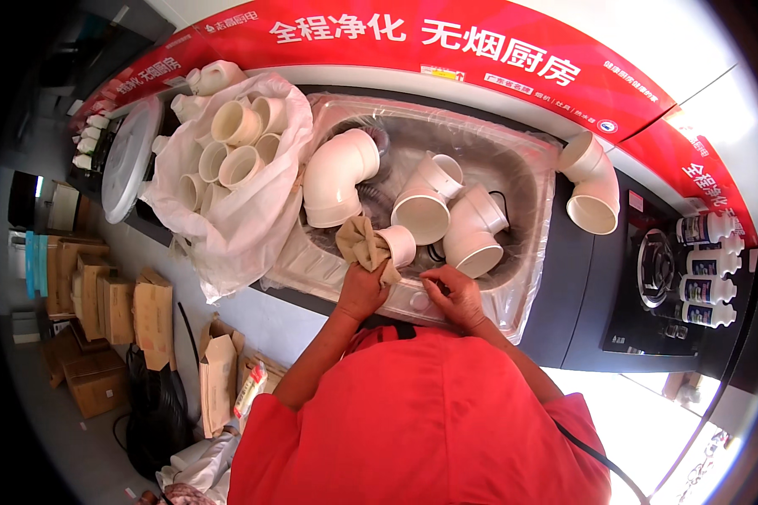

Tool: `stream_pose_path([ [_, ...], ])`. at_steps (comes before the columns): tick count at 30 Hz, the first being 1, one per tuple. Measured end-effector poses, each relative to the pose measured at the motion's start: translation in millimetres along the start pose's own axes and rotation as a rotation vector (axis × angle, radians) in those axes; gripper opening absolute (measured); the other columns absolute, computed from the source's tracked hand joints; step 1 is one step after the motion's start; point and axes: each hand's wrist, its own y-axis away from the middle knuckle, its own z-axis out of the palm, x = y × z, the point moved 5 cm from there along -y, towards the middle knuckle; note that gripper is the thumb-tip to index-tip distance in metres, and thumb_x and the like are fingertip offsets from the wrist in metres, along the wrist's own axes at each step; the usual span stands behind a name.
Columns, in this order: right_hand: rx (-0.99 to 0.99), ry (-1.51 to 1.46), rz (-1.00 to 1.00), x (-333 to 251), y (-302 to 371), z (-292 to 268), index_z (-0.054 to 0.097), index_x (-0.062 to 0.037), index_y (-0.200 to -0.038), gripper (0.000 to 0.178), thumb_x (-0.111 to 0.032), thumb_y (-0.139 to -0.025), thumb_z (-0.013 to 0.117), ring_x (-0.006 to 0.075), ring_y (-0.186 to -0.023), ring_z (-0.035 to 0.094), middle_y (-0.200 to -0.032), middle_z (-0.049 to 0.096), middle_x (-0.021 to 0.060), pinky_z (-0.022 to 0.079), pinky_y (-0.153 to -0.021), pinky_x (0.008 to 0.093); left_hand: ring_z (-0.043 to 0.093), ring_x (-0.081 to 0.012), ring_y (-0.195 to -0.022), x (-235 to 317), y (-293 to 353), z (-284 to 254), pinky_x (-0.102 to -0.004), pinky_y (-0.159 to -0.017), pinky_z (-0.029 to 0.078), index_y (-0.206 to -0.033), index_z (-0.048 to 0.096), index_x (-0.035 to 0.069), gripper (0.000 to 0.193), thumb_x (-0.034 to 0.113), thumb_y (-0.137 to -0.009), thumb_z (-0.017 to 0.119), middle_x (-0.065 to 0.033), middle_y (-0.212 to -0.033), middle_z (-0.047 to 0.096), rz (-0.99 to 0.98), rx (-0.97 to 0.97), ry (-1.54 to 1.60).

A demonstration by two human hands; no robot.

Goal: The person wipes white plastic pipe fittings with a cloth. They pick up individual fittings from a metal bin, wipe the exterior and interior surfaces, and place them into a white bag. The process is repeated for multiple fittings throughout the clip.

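Observation:
My left hand is closed on a brown cloth and a small white plastic pipe fitting, held at the near edge of a sink. The cloth bunches against the fitting's left side. Just to the right, my right hand is apart from the fitting, its fingers bent and slightly spread, with nothing visible in them. Behind my hands, a large white pipe elbow, a white branch fitting and another white elbow fitting lie in the plastic-covered steel sink.
A white plastic bag full of white pipe fittings stands left of the sink. Another white elbow rests on the dark counter to the right. Several white bottles stand beside a black hob. Cardboard boxes lie at lower left.

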Motion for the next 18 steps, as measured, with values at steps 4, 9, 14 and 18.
stream_pose_path([
  [4,-0.007,0.008,-0.007,-2.6,-0.7,-1.5,0.067,-0.0087,-0.091,0.013,-0.016,-0.081,0.064,0.0151,-0.058,0.058,-0.076,0.061,0.0043,0.047,-0.054,0.0274,0.055,-0.0434,-0.093,-3.1,0.1,2.8,-0.0472,-0.082,0.044,-0.107,0.060,0.003,0.039,0.011,-0.069,0.064,-0.0211,-0.101,0.060,-0.005,0.000,-0.013],
  [9,-0.012,0.015,-0.001,-1.7,0.3,-1.5,0.066,-0.0087,-0.091,0.013,-0.017,-0.081,0.064,0.0163,-0.057,0.058,-0.076,0.061,0.0043,0.046,-0.053,0.0281,0.055,-0.0429,-0.093,-8.2,1.6,6.9,-0.0474,-0.082,0.044,-0.106,0.060,0.003,0.038,0.011,-0.069,0.064,-0.0214,-0.100,0.060,-0.006,0.003,0.002],
  [14,0.001,0.022,-0.028,-2.3,0.2,-2.2,0.066,-0.0090,-0.091,0.012,-0.017,-0.081,0.063,0.0171,-0.057,0.058,-0.075,0.060,0.0048,0.046,-0.053,0.0287,0.056,-0.0423,-0.092,-4.2,-0.8,3.7,-0.0475,-0.082,0.045,-0.106,0.061,0.004,0.038,0.011,-0.068,0.064,-0.0210,-0.099,0.061,0.000,0.035,0.014],
  [18,0.008,0.023,-0.036,-2.0,0.0,-1.5,0.066,-0.0092,-0.090,0.012,-0.017,-0.081,0.063,0.0173,-0.057,0.057,-0.074,0.060,0.0049,0.046,-0.052,0.0288,0.056,-0.0422,-0.091,-5.2,-1.0,3.7,-0.0468,-0.081,0.045,-0.107,0.061,0.004,0.039,0.011,-0.068,0.065,-0.0207,-0.099,0.061,-0.004,0.031,0.013],
])
